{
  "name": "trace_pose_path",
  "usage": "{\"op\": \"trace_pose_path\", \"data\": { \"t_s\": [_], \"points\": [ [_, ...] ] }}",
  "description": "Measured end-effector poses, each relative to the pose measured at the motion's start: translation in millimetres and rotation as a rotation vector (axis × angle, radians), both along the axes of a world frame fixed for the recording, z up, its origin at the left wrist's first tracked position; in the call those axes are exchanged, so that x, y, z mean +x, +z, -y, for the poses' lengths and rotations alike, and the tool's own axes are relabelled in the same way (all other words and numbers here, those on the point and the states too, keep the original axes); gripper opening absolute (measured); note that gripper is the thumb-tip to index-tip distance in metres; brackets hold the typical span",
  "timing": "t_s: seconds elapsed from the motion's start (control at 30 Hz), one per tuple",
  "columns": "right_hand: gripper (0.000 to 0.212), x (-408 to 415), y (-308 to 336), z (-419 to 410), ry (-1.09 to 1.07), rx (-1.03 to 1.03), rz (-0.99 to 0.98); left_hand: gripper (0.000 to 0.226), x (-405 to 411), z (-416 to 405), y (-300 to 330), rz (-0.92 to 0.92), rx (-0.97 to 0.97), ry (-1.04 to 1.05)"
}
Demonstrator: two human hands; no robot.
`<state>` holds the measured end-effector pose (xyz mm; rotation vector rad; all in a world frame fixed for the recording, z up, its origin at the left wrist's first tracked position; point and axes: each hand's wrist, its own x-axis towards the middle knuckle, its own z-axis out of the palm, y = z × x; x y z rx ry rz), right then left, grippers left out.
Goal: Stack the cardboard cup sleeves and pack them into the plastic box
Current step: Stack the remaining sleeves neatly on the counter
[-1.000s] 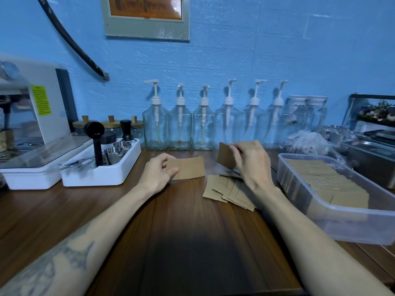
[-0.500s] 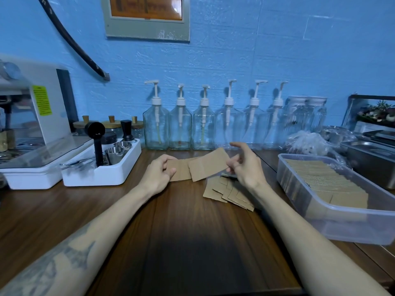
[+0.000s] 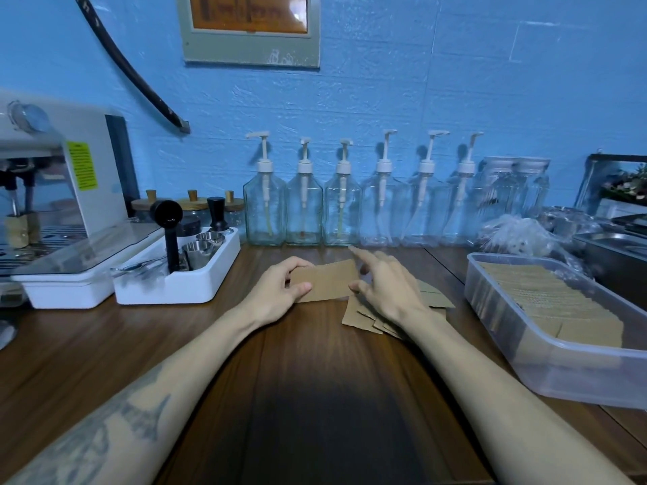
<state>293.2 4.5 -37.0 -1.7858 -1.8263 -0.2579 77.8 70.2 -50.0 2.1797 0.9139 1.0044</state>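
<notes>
We hold a small stack of cardboard sleeves (image 3: 327, 280) in our left hand (image 3: 280, 292), with thumb and fingers curled round its left end. Our right hand (image 3: 388, 287) is at the stack's right end with its fingers spread out and loose, gripping nothing. Under that hand lies a messy pile of loose sleeves (image 3: 371, 315) on the wooden table (image 3: 315, 397). The table is bare wood in front of us, down to its near edge. The plastic box (image 3: 546, 365) sits to the right, near the pile, with a long row of sleeves inside. 6 pump bottles (image 3: 345, 204) stand along the blue wall. A white tray (image 3: 182, 281) of coffee tools sits to the left.
</notes>
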Motion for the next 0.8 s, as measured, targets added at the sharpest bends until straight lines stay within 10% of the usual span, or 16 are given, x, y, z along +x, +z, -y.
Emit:
{"op": "trace_pose_path", "data": {
  "t_s": [0.37, 0.8],
  "points": [
    [0.045, 8.0, 7.2, 5.8, 0.121, -0.024, -0.264, 0.022, -4.5, -4.1, -1.9, 0.050, -0.012, 0.023],
    [0.062, 46.1, 1.2, 21.1, -0.405, -0.304, -0.147, 0.023, -9.9, -7.5, -2.5, 0.023, 0.005, 0.109]
  ]
}}
